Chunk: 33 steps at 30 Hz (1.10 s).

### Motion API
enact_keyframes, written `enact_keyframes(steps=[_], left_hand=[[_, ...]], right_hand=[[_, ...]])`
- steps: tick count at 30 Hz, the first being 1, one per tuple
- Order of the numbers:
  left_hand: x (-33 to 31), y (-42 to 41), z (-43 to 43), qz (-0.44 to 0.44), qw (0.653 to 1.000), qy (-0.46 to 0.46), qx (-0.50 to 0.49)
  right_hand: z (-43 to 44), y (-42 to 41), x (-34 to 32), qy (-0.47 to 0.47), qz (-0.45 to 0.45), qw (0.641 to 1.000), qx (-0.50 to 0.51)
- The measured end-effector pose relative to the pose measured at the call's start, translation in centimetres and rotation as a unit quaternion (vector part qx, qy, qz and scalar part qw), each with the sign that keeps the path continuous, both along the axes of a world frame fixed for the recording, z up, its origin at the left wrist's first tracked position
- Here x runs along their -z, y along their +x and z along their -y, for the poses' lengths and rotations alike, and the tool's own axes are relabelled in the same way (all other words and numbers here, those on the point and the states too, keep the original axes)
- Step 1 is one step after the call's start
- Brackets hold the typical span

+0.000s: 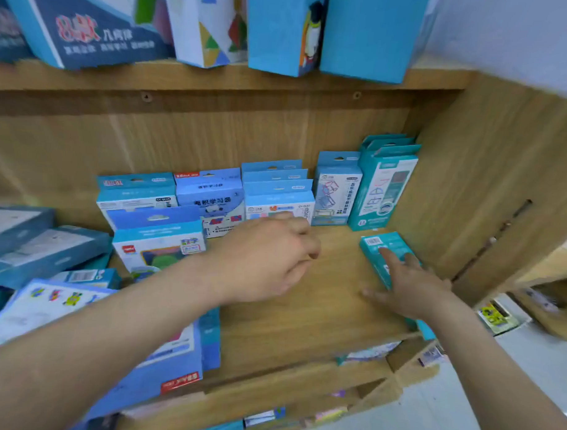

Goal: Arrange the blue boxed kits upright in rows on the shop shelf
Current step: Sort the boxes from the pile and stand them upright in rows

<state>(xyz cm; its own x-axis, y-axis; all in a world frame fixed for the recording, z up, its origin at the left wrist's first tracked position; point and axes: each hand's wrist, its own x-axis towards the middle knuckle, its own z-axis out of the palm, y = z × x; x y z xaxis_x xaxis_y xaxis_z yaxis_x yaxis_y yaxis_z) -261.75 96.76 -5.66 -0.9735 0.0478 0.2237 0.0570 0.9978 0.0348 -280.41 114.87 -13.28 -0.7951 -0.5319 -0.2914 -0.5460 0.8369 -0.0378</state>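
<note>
Several blue boxed kits stand upright in rows against the back of the wooden shelf. A taller teal kit stands in the right corner. One teal box lies flat on the shelf at the right; my right hand rests on it with straight, spread fingers. My left hand hovers in front of the middle row with loosely curled fingers and holds nothing that I can see. Another upright blue kit stands just left of that hand.
Flat blue boxes are piled at the left, and a large flat box lies under my left forearm. Big boxes stand on the shelf above. A wooden side panel closes the right. Lower shelves hold more packets.
</note>
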Motion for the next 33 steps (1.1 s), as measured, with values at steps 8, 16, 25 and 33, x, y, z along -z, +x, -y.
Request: enact_keyframes(steps=[8, 16, 25, 33], left_hand=[[9.1, -9.9, -8.5, 0.089, 0.992, 0.088, -0.012], [11.8, -11.3, -13.6, 0.17, 0.968, 0.163, -0.089], [8.1, -8.5, -10.7, -0.174, 0.962, 0.176, -0.116], [0.6, -16.4, -6.3, -0.207, 0.907, 0.277, -0.242]], right_hand=[[-2.1, -3.1, 1.4, 0.011, -0.005, 0.995, -0.099], [-3.9, -3.9, 0.2, -0.069, 0.074, 0.986, -0.133], [-5.6, -4.9, -2.3, -0.401, 0.344, 0.849, 0.026], [-1.5, -5.7, -4.4, -0.547, 0.228, 0.805, -0.026]])
